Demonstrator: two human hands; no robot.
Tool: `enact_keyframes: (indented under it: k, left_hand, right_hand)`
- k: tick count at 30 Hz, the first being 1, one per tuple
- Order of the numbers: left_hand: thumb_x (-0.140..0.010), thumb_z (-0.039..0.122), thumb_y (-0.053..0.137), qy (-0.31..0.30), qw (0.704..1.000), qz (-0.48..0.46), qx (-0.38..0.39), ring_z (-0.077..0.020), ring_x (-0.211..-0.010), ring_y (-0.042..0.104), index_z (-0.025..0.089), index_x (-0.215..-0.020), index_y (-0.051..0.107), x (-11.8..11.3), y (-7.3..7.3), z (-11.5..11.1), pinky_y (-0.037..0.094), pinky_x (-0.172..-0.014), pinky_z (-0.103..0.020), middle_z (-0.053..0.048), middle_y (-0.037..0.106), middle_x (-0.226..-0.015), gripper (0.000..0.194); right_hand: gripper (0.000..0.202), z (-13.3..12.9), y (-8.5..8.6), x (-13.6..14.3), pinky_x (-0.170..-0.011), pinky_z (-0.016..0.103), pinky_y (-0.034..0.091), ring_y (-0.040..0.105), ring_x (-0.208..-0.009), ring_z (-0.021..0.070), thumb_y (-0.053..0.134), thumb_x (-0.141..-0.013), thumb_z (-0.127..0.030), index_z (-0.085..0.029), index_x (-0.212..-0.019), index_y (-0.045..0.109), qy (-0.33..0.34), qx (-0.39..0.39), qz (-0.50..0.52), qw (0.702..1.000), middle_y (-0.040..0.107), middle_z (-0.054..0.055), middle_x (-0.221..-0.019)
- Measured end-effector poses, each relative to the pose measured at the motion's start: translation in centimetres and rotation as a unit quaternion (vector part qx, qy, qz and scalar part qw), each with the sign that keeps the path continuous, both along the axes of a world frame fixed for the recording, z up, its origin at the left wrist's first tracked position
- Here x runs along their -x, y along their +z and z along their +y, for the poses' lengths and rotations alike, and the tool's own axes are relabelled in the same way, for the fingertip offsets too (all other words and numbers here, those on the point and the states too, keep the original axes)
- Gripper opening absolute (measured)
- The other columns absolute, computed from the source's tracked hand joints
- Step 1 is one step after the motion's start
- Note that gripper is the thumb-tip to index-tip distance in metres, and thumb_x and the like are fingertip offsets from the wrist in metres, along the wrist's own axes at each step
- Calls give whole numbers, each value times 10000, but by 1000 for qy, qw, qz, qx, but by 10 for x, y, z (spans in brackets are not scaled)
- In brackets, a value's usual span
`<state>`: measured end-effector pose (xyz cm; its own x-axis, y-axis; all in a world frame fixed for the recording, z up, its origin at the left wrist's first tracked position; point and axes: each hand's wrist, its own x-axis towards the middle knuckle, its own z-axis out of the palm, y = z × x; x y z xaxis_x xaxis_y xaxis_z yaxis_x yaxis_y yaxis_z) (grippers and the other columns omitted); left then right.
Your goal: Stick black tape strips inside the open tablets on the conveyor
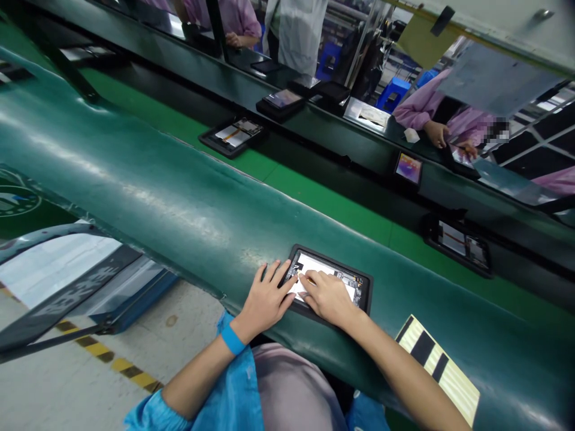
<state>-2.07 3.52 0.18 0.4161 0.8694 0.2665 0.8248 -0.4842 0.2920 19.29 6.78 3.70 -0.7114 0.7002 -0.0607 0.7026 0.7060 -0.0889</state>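
Observation:
An opened tablet [354, 286], its white battery area and circuit boards exposed, lies in a black tray [369, 293] on the green bench in front of me. My left hand [268, 294] rests over the tray's left end with fingers spread, the fingertips on the tablet. My right hand [327, 294] reaches over the tablet's middle, fingers bent and close together, tips down on the inside near a small orange-yellow strip. Whatever lies under those fingertips is hidden.
A yellow sheet with black strips [435, 365] lies on the bench to the right. Beyond the bench runs a green conveyor [287, 185] carrying opened tablets in black trays [236, 136]. Across it, co-workers in pink [426, 114] handle devices. A dark-framed chair [90, 281] stands at left.

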Motion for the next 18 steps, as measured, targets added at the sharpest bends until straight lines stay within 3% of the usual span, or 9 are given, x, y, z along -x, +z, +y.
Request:
enact_keyframes:
  k: [10,18]
  left_hand:
    - [-1009,337,488,-11,1000,-2,-7,-342,-1375,499,265,-1370,629,2,-5,-2,386,-1120,-553,-144,489,-1549,394]
    - [-1007,329,492,-9,1000,-7,-8,-346,-1384,481,287,-1387,618,1,-4,-3,371,-1128,-562,-139,468,-1565,403]
  right_hand:
    - [394,3,-1,-5,-762,335,524,631,-979,244,531,-1035,-335,-162,-1389,546,-1,36,17,999,655,132,-1183]
    - [456,11,15,-13,-769,307,486,632,-958,213,463,-1048,-470,-197,-1404,547,7,126,79,989,626,96,-1186]
